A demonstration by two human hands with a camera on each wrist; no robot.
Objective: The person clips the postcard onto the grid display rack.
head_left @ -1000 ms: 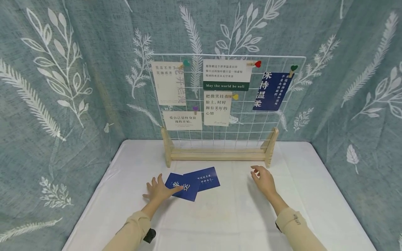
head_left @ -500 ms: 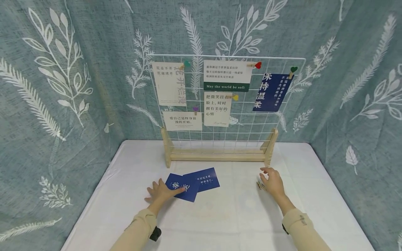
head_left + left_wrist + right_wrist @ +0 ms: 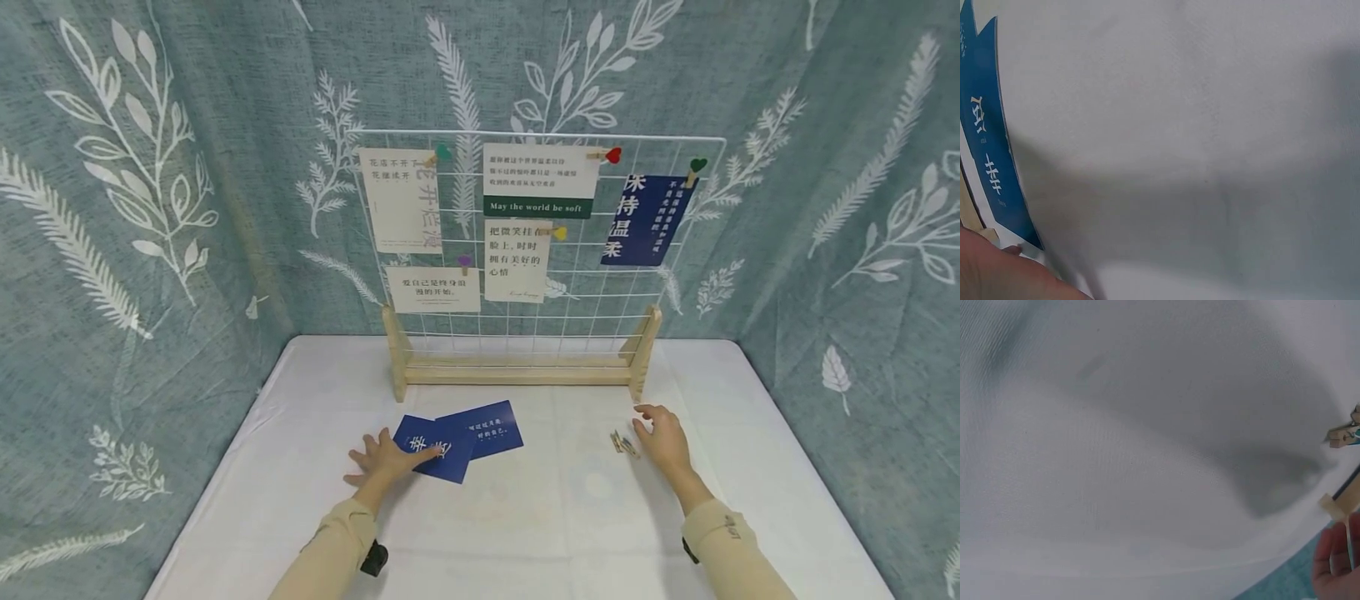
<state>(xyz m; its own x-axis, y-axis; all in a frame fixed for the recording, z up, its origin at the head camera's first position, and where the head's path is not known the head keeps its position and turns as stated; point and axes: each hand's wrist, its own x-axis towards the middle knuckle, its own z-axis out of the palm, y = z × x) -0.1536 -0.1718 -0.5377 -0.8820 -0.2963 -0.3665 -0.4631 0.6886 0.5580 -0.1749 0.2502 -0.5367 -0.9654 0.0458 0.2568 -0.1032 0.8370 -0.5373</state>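
In the head view my left hand (image 3: 381, 460) spreads its fingers at the left edge of a blue card (image 3: 450, 467) with white characters, its thumb lying over the card. That card overlaps a second blue card (image 3: 497, 427). In the left wrist view the blue card (image 3: 1007, 181) stretches up from the hand (image 3: 1004, 272). A small cluster of wooden clothespins (image 3: 624, 444) lies on the white cloth to the right. Just right of them is my right hand (image 3: 664, 440), fingers loosely bent and holding nothing. The right wrist view shows part of the clothespins (image 3: 1342, 436) and some fingers (image 3: 1324, 550).
Behind the cards stands a white wire grid (image 3: 577, 325) on a wooden base (image 3: 517, 375). Several cards hang from it by heart-topped clips, among them a blue card (image 3: 648, 221) and a white-and-green card (image 3: 538, 179). Patterned curtains (image 3: 247, 167) surround the white table (image 3: 525, 533).
My right hand has moved right and a little nearer, leaving the clothespins on the cloth, where none showed a second ago. The left hand and the two blue cards stay nearly still.
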